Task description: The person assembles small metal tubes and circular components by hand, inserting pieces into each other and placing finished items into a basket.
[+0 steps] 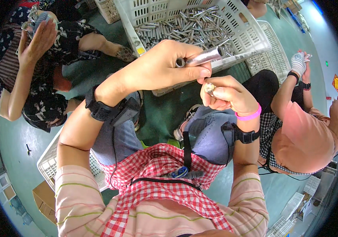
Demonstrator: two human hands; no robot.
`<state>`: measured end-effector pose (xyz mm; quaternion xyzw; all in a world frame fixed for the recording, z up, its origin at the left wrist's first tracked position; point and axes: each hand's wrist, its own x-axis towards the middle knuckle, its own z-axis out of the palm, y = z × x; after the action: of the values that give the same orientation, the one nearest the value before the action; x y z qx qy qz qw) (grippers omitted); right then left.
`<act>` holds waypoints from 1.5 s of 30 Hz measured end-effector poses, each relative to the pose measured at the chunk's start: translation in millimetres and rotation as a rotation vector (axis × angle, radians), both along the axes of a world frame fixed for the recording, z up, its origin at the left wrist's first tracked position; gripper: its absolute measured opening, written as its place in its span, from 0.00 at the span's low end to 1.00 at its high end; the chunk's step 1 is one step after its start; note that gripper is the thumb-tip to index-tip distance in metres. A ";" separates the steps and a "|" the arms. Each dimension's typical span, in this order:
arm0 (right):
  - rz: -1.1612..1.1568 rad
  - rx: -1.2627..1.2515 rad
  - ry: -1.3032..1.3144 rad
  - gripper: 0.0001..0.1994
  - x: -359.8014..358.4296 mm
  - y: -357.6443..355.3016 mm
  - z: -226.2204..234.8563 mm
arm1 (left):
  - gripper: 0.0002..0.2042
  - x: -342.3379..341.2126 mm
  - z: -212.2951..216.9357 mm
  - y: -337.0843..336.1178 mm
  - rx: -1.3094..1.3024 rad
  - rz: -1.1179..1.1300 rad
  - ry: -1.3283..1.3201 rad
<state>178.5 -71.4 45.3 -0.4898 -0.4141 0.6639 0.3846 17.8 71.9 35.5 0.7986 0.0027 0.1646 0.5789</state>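
- The person's left hand [163, 65] is closed, thumb and fingers pinching a shiny metal tube [204, 57]; whether the dark round end beside it belongs to a second tube, I cannot tell.
- The right hand [232, 94] is curled just below the tube's open end, its fingertips gripping a small shiny piece [209, 89].
- Beyond the hands stands a white crate [252, 41] with a heap of metal tubes [184, 29]; the left hand and the held tube block part of its near side from view.
- A second white crate [273, 47] sits just beside it on the right.
- Co-workers sit close on both sides: one at left in a dark patterned outfit [44, 108], one at right wearing a striped glove [298, 63].
- Near the person's left side are a white basket [49, 166] and a cardboard box [44, 199].
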 end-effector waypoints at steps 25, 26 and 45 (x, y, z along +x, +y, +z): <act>0.165 -0.011 0.092 0.13 9.8 2.8 -13.6 | 0.10 2.4 -4.7 -6.7 0.478 0.066 -0.294; 0.195 0.001 0.054 0.13 9.5 2.8 -12.3 | 0.10 1.6 -3.6 -6.5 0.478 0.066 -0.294; 0.027 0.141 -0.108 0.10 2.2 4.9 -3.6 | 0.10 6.4 -1.3 -4.2 -0.171 0.147 0.151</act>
<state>180.7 -66.4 41.7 -0.4909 -0.4864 0.6109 0.3862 24.2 67.7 34.1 0.7542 0.1188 0.1453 0.6292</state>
